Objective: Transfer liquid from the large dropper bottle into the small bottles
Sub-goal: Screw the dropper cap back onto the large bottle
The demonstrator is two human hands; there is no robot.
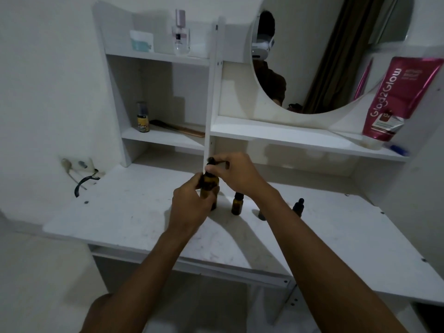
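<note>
Above the white desk, my left hand (192,205) is wrapped around the large amber dropper bottle (209,183). My right hand (236,173) grips the bottle's black dropper cap (216,162) from above. A small amber bottle (237,204) with a black neck stands on the desk just right of my left hand. Another small bottle (213,205) is mostly hidden behind my left hand. Right of my right forearm lies a black dropper cap (298,206). A further small dark piece (262,216) is half hidden by that forearm.
The white desk (144,212) carries a shelf unit with a round mirror (324,56). A pink tube (394,99) leans on the right shelf. A perfume bottle (180,33), a small yellow-labelled bottle (142,117) and a comb (177,127) sit on left shelves. A wall socket with cable (80,168) is left.
</note>
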